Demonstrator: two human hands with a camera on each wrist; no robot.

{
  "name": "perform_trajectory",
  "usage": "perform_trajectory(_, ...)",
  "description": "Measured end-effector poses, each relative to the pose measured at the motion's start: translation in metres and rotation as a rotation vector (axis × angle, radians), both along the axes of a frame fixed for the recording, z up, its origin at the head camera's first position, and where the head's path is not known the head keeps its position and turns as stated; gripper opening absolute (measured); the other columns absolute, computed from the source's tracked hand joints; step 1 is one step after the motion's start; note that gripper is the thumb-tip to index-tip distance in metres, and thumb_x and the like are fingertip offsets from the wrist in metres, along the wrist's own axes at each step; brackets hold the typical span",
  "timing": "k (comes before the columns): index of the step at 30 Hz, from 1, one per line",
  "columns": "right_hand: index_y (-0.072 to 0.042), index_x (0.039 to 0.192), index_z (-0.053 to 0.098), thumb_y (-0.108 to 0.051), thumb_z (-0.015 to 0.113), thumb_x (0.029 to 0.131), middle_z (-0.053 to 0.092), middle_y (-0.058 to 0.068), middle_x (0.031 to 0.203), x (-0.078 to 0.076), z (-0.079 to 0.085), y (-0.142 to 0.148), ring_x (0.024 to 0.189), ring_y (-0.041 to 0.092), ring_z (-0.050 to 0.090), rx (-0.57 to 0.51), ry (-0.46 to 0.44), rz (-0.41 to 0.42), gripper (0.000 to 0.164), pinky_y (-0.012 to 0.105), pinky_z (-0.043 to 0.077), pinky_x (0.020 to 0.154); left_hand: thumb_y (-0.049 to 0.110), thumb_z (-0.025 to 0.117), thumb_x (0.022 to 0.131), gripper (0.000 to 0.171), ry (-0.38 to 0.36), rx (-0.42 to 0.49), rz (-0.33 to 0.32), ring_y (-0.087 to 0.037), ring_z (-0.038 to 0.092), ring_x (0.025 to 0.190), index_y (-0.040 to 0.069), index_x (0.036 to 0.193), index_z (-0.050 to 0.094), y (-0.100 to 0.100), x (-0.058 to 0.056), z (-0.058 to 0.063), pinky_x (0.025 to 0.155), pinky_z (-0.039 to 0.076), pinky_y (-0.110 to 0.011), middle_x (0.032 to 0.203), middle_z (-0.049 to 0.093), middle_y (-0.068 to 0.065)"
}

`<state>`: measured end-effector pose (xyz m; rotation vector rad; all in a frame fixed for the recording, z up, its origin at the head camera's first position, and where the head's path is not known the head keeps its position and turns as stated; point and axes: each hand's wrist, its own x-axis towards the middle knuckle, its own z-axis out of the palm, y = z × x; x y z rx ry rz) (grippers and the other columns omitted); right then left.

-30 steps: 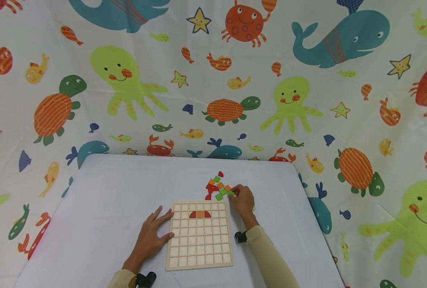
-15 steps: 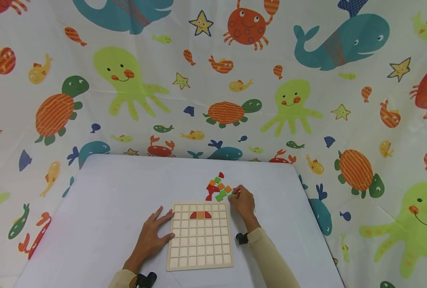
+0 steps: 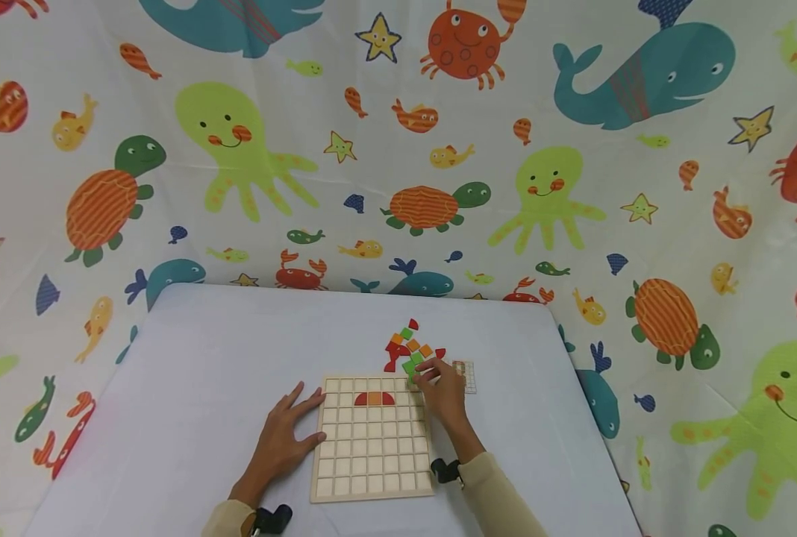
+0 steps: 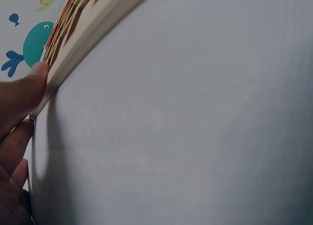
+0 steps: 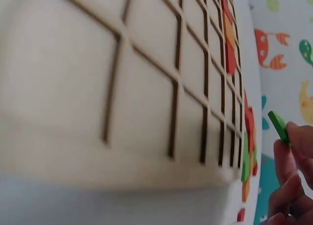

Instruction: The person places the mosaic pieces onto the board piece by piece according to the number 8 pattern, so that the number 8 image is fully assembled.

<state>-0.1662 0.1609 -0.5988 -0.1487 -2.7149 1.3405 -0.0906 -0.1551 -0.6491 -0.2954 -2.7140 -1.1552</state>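
A wooden grid board (image 3: pixel 358 449) lies on the white table. In its second row from the far side sit an orange square tile (image 3: pixel 374 399) and, on either side of it, red quarter-round tiles (image 3: pixel 388 400). My left hand (image 3: pixel 283 431) rests along the board's left edge, fingers spread and fairly straight, thumb and fingertips at the rim. Thumb and fingers of my right hand (image 3: pixel 447 394) pinch a green square tile (image 5: pixel 279 125), held up over the board's far right corner. In the right wrist view the tile stands tilted, clear of the board.
Beyond the board lies a loose group of red, orange (image 3: pixel 413 345) and green tiles (image 3: pixel 407 333). One red tile (image 3: pixel 441 353) is at its right end. A small card with a printed grid (image 3: pixel 469 377) lies right of them, partly behind my right hand. A sea-animal curtain (image 3: pixel 331 179) hangs behind the table.
My right hand has moved left and toward the board from the right end of the loose tiles, with a green tile in its fingers, uncovering the card and a red tile. My left hand has stayed put.
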Motion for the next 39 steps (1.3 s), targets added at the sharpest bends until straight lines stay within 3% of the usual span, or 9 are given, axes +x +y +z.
perform_trajectory(8, -0.02, 0.104, 0.076, -0.018, 0.074, 0.099, 0.072, -0.002, 0.085, 0.033, -0.001, -0.029, 0.061, 0.008, 0.057, -0.063, -0.062, 0.131, 0.005, 0.023, 0.046, 0.05, 0.025, 0.094, 0.076, 0.071, 0.015, -0.001, 0.0, -0.055, 0.048, 0.145, 0.011, 0.141, 0.069, 0.0, 0.0, 0.001, 0.117, 0.036, -0.073, 0.158, 0.052, -0.029)
perform_trajectory(15, -0.02, 0.098, 0.076, -0.017, 0.081, 0.094, 0.072, -0.006, 0.082, 0.049, -0.008, -0.055, 0.066, 0.003, 0.055, -0.07, -0.087, 0.168, 0.007, 0.02, 0.045, 0.057, 0.025, 0.093, 0.076, 0.071, 0.014, -0.002, -0.005, -0.053, 0.047, 0.146, 0.011, 0.142, 0.069, 0.0, -0.002, 0.0, 0.118, 0.035, -0.073, 0.157, 0.055, -0.026)
perform_trajectory(23, -0.02, 0.094, 0.075, -0.016, 0.083, 0.091, 0.066, -0.01, 0.072, 0.054, -0.02, -0.078, 0.062, 0.0, 0.05, 0.023, -0.062, 0.169, 0.009, 0.02, 0.038, 0.055, 0.029, 0.092, 0.079, 0.072, -0.022, 0.0, -0.012, -0.052, 0.045, 0.149, 0.012, 0.144, 0.067, 0.0, -0.003, -0.001, 0.121, 0.032, -0.072, 0.159, 0.054, -0.022)
perform_trajectory(29, -0.02, 0.09, 0.075, -0.017, 0.084, 0.09, 0.06, -0.011, 0.067, 0.055, -0.022, -0.086, 0.061, -0.002, 0.046, 0.111, 0.005, 0.164, 0.01, 0.018, 0.034, 0.054, 0.027, 0.092, 0.078, 0.073, -0.027, 0.001, -0.016, -0.051, 0.045, 0.15, 0.011, 0.144, 0.067, 0.0, -0.002, -0.001, 0.122, 0.032, -0.071, 0.159, 0.054, -0.021)
perform_trajectory(39, -0.025, 0.089, 0.077, -0.021, 0.087, 0.089, 0.062, -0.013, 0.072, 0.049, -0.021, -0.089, 0.065, -0.001, 0.046, 0.239, 0.06, 0.194, 0.01, 0.017, 0.037, 0.059, 0.027, 0.093, 0.078, 0.071, -0.002, 0.002, -0.009, -0.052, 0.046, 0.148, 0.012, 0.143, 0.068, 0.0, -0.002, -0.001, 0.12, 0.034, -0.072, 0.159, 0.052, -0.025)
